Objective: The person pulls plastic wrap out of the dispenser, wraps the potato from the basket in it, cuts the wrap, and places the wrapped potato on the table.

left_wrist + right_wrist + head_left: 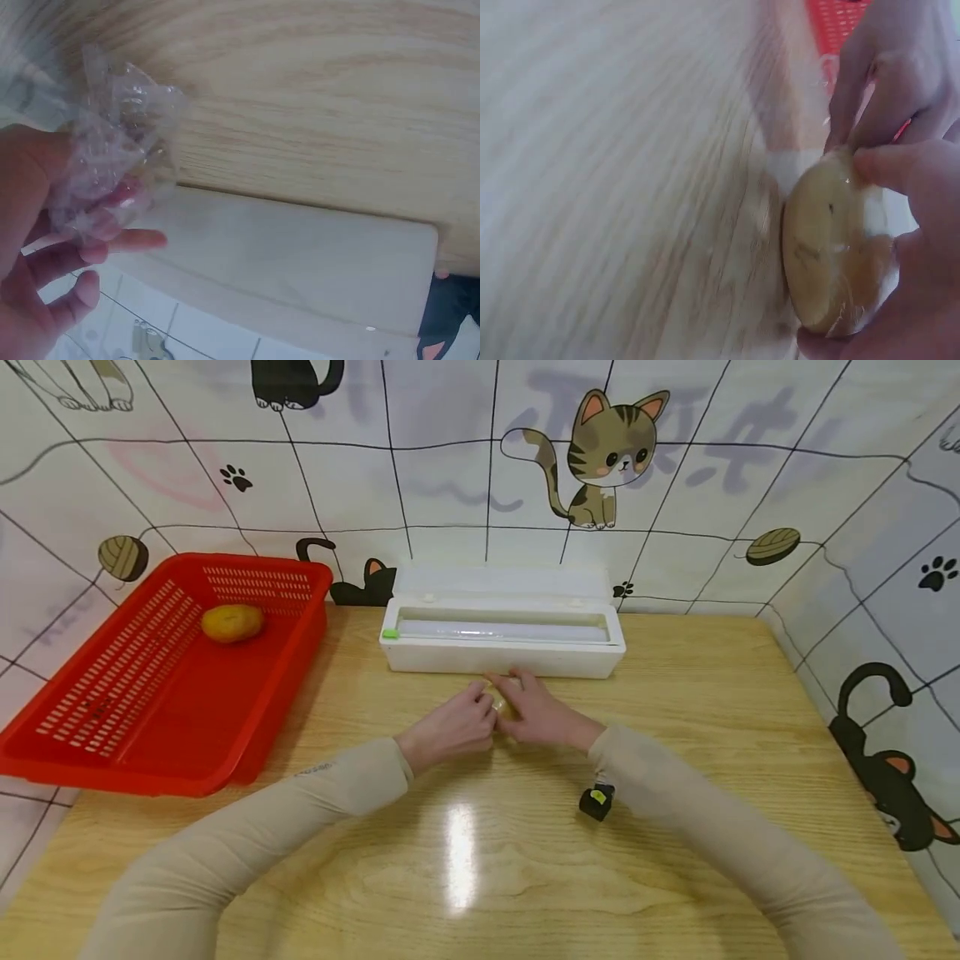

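Note:
A potato (825, 247) in clear cling film lies on the table in the right wrist view. In the head view it is mostly hidden between the two hands. The left hand (453, 724) pinches the film at one end of the potato. Crumpled film (120, 142) stands out by that hand in the left wrist view. My right hand (546, 714) grips the potato, thumb and fingers around its side. Right behind the hands stands a white cling film dispenser (495, 656), its lid raised and a film roll (502, 631) inside.
A red basket (258, 743) stands at the left, holding another potato (232, 623). The wooden table (675, 693) meets a cat-patterned wall covering (450, 485) at the back and right. A small black device (597, 802) hangs at the right wrist.

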The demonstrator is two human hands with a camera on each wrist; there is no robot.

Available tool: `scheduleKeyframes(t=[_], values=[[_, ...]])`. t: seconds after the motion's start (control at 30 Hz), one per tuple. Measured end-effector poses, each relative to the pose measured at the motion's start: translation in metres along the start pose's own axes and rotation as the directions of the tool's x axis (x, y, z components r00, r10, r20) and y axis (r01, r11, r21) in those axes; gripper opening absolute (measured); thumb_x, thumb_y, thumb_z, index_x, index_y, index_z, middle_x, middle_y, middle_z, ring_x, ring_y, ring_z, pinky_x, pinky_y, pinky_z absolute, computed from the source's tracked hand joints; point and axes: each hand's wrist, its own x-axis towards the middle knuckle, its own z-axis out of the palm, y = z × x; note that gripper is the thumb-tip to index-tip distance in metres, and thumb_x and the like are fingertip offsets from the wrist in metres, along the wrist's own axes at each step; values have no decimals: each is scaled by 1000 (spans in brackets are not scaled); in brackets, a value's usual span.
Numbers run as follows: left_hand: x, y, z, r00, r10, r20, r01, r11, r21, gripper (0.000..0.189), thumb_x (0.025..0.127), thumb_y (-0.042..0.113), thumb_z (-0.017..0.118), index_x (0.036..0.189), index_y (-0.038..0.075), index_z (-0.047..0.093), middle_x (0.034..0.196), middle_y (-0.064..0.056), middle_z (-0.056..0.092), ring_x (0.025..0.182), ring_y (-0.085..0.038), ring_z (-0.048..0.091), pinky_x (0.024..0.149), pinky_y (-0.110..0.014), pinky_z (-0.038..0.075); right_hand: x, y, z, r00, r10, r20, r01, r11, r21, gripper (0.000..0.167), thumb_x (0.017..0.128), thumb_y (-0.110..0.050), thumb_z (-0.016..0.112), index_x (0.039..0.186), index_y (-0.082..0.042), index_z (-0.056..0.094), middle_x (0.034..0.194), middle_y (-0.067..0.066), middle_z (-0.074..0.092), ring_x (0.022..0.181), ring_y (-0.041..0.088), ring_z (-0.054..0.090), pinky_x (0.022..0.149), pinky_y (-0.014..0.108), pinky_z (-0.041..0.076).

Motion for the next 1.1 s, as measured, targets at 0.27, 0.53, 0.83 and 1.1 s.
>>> scheduleKeyframes(t=[0.27, 0.53, 0.83, 1.1], values=[[7, 2, 3, 1000, 10, -19, -12, 994, -111, 15, 92, 20, 61, 82, 26, 69, 80, 8, 64, 69, -11, 47, 68, -28, 32, -14, 8, -3, 974, 219, -62, -164, 864, 476, 73, 93, -16, 63, 149, 0, 20, 148, 30, 28, 136, 40, 29, 108, 51, 29], [9, -4, -4, 998, 63, 9, -61, 987, -151, 17, 95, 24, 58, 84, 28, 71, 90, 8, 64, 79, -13, 50, 71, -29, 39, -9, 10, -6, 965, 251, -78, -175, 835, 521, 50, 98, -14, 55, 141, 5, 37, 133, 29, 48, 121, 42, 48, 93, 44, 46], [9, -12, -11, 990, 134, -42, -136, 990, -49, 25, 93, 19, 55, 73, 32, 63, 70, 11, 63, 62, -9, 50, 69, -29, 36, 2, -3, -17, 966, 256, -23, -219, 867, 448, 53, 96, -10, 57, 140, 11, 37, 131, 32, 49, 120, 41, 50, 92, 43, 47], [12, -11, -16, 986, 167, 4, -167, 986, -10, 23, 96, 22, 51, 83, 30, 67, 89, 7, 68, 77, -9, 55, 72, -28, 40, 10, -6, -23, 981, 195, 2, -180, 900, 397, 50, 94, -2, 57, 139, 13, 39, 129, 31, 52, 115, 39, 54, 86, 39, 51]])
